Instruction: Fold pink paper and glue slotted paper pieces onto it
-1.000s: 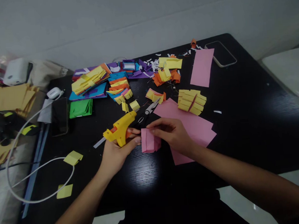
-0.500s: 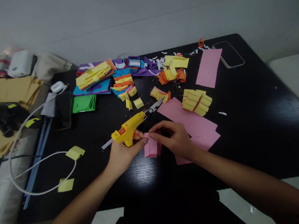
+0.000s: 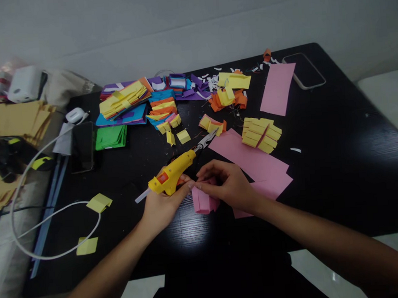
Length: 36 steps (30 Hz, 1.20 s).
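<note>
A yellow hot glue gun [image 3: 175, 172] rests in my left hand [image 3: 162, 210], its nozzle pointing up and right and a glue stick poking from the back. That hand's thumb and fingertips also meet the left edge of a small folded pink paper piece [image 3: 202, 202]. My right hand [image 3: 230, 183] is closed on the same pink piece, pinching its upper edge between thumb and fingers. Part of the piece is hidden behind the right fingers. Scissors [image 3: 205, 140] lie just beyond the nozzle. Pink paper sheets [image 3: 250, 156] lie under and beside my right hand.
Yellow folded strips [image 3: 261, 134] lie to the right. Stacks of coloured paper [image 3: 125, 102], a green bundle [image 3: 111, 137] and white scraps [image 3: 214, 83] line the back. A phone [image 3: 83, 148] and a looping white cable [image 3: 14, 216] are at left; another phone [image 3: 304, 71] is at back right.
The pink piece has tilted and shifted slightly down and right, and my right fingers have moved toward its upper left edge. The glue gun's nozzle has moved slightly right.
</note>
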Each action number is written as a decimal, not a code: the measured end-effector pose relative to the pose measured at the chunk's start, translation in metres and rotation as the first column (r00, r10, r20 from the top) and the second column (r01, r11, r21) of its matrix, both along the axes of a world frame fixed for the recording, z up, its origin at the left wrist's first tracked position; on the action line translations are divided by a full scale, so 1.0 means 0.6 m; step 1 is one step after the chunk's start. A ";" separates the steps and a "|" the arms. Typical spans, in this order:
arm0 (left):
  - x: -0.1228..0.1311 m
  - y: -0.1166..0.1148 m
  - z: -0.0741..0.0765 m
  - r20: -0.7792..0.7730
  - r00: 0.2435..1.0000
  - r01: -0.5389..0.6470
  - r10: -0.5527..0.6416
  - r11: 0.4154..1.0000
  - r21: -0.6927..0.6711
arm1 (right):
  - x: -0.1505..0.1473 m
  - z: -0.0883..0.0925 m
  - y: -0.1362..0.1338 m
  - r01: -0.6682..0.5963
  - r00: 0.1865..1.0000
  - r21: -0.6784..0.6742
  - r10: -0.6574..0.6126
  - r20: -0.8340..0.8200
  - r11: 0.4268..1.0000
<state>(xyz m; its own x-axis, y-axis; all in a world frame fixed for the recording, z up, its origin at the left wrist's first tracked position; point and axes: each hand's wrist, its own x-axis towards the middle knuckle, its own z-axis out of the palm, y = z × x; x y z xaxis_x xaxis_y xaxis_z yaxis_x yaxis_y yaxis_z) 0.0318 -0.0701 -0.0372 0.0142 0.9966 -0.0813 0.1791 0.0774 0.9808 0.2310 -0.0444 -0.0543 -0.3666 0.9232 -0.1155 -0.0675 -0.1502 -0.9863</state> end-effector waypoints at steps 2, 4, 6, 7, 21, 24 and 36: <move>-0.002 0.001 -0.001 0.011 1.000 0.011 -0.011 1.000 -0.012 | 0.000 -0.001 0.001 0.003 1.000 -0.020 -0.003 -0.005 1.000; -0.003 0.001 -0.001 0.025 0.999 0.021 -0.021 1.000 -0.014 | -0.001 -0.002 0.003 0.003 1.000 -0.046 -0.005 -0.027 0.999; -0.004 0.002 -0.002 0.030 0.999 0.018 -0.017 1.000 -0.009 | 0.000 -0.002 0.005 -0.002 0.999 -0.066 -0.001 -0.046 0.998; -0.005 0.003 -0.001 0.023 1.000 0.003 -0.003 1.000 -0.003 | 0.000 -0.002 0.007 -0.004 0.999 -0.071 0.000 -0.051 0.997; -0.028 0.024 0.005 0.017 0.973 -0.233 0.232 0.968 0.096 | 0.014 0.006 0.022 0.148 0.989 0.027 -0.148 0.007 0.989; -0.026 0.026 0.008 0.034 0.956 -0.294 0.292 0.953 0.079 | 0.017 0.008 0.024 0.142 0.988 0.050 -0.144 0.047 0.989; -0.033 0.030 0.012 0.043 0.945 -0.326 0.324 0.943 0.073 | 0.016 0.000 0.030 0.153 0.968 -0.223 -0.191 -0.160 0.963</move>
